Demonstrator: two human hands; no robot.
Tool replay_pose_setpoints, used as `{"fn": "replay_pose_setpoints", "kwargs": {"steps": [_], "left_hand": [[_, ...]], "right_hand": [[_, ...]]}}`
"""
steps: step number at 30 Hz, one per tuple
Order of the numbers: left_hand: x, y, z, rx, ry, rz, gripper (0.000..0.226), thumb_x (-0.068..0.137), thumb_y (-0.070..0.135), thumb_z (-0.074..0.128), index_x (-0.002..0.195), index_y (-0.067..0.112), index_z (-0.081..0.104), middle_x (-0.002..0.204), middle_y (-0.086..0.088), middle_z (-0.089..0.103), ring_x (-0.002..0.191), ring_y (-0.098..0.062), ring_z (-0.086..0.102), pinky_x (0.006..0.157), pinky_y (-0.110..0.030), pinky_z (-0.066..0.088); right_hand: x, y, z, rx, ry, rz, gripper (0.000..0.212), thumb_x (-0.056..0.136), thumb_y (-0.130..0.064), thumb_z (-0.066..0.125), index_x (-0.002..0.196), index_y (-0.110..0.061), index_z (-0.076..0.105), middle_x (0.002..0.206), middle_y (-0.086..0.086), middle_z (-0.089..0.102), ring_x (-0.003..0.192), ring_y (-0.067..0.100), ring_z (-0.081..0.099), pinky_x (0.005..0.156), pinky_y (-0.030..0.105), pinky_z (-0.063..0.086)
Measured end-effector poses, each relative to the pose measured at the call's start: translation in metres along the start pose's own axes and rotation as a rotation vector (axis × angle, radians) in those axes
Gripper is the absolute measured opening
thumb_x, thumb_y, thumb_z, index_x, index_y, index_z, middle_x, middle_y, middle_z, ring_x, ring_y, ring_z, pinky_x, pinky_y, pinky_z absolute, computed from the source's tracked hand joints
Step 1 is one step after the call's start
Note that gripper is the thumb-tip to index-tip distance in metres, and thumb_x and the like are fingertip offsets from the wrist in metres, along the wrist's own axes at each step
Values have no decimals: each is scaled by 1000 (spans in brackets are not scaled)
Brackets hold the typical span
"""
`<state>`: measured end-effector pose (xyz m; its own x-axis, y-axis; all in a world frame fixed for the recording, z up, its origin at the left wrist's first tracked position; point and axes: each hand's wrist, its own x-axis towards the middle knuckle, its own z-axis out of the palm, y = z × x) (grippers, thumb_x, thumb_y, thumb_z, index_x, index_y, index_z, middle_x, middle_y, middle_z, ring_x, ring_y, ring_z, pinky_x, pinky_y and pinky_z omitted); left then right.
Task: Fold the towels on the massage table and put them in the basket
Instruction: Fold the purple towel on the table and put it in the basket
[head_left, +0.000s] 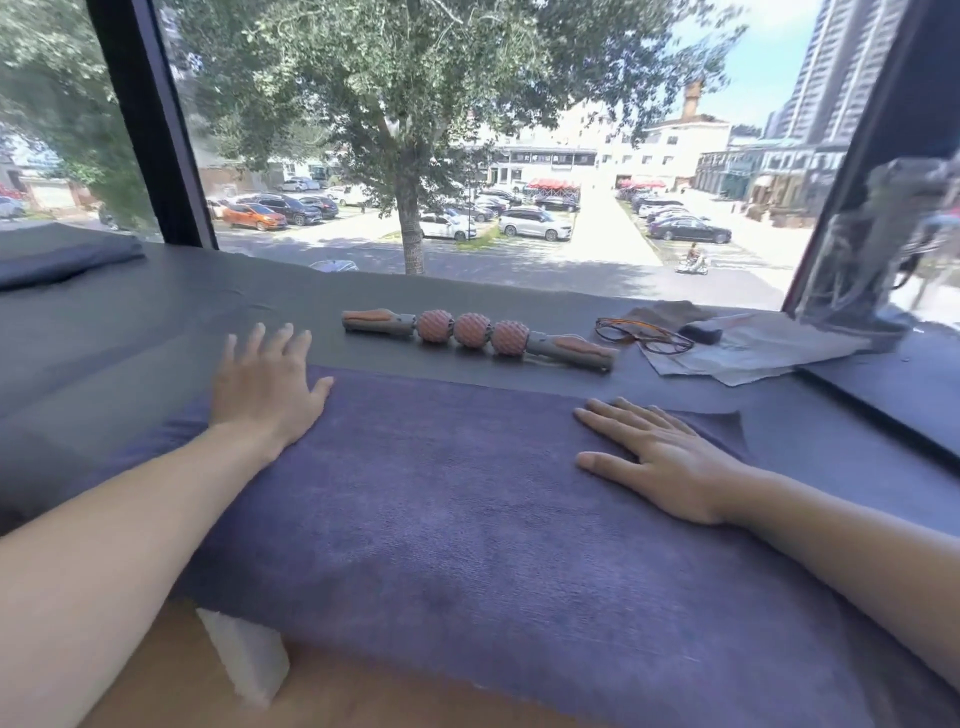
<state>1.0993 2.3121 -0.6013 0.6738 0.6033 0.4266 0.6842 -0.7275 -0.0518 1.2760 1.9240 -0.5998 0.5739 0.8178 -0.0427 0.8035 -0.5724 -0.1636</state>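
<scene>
Purple towel (467, 519) lies flat on the massage table (156, 322), its near edge overhanging. Left hand (267, 387) and right hand (660, 462) press it, fingers spread. Folding appears unfinished; another folded towel (62, 260) lies far left; no basket visible.

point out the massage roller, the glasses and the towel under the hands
massage roller (472, 330): head view, middle ball
glasses (644, 336): head view, on the frame
towel (447, 483): head view, bare middle between the hands

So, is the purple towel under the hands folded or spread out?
Spread out flat. The purple towel lies smooth across the table, its near edge hanging over, both hands pressing flat on it.
</scene>
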Motion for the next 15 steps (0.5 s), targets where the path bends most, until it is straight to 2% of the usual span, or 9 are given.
{"fn": "replay_pose_setpoints", "kwargs": {"steps": [1, 2, 4, 6, 9, 11, 13, 15], "left_hand": [[-4, 14, -9, -61, 47, 88, 70, 96, 59, 45, 155, 22, 34, 161, -4, 36, 151, -27, 25, 121, -50, 19], [-12, 32, -21, -188, 15, 154, 71, 96, 59, 47, 157, 24, 31, 161, -5, 35, 151, -25, 24, 122, -48, 19], [-41, 78, -45, -491, -176, 218, 78, 94, 65, 47, 159, 31, 22, 164, -4, 29, 153, -19, 19, 123, -41, 18], [-81, 127, -67, -643, -301, 356, 78, 92, 69, 44, 159, 34, 21, 165, 5, 24, 153, -9, 13, 124, -34, 12], [-154, 188, -92, -594, -368, 734, 84, 88, 77, 42, 158, 35, 25, 166, 14, 17, 153, -2, 5, 126, -37, 3], [-204, 220, -93, -523, -322, 964, 84, 87, 76, 43, 157, 36, 23, 167, 12, 14, 154, -6, 2, 126, -41, -2], [-244, 243, -83, -427, -124, 1087, 70, 89, 63, 35, 153, 34, 29, 163, 5, 31, 152, -17, 24, 123, -50, 11], [-263, 256, -74, -376, -80, 1069, 60, 94, 54, 23, 147, 31, 39, 154, 0, 47, 144, -22, 42, 115, -49, 24]], "right_hand": [[0, -1, 0, 20, -6, 1, 88, 75, -92, 11, 154, -54, 8, 164, -27, 2, 152, 0, -4, 125, 31, -3], [-2, -4, -1, 31, 0, 8, 86, 77, -90, 13, 155, -52, 10, 164, -26, 4, 152, 1, -2, 125, 32, -2], [-2, -1, -3, 52, 25, 48, 80, 84, -85, 19, 156, -49, 15, 165, -23, 8, 153, 3, 1, 125, 33, 0], [-1, 8, -5, 55, 50, 120, 75, 91, -78, 24, 157, -44, 19, 165, -19, 11, 154, 7, 3, 126, 35, 2], [1, 30, -11, 35, 28, 223, 69, 98, -69, 25, 159, -37, 18, 167, -13, 11, 155, 12, 4, 126, 38, 3], [-2, 46, -16, 47, 22, 261, 63, 102, -60, 26, 159, -34, 20, 167, -11, 13, 155, 13, 7, 126, 36, 4], [-10, 60, -24, 56, 51, 288, 57, 104, -55, 31, 156, -31, 31, 165, -8, 24, 153, 14, 19, 124, 31, 11], [-17, 70, -35, 34, 119, 337, 53, 99, -58, 42, 143, -30, 52, 152, -2, 47, 141, 20, 42, 115, 31, 30]]}}
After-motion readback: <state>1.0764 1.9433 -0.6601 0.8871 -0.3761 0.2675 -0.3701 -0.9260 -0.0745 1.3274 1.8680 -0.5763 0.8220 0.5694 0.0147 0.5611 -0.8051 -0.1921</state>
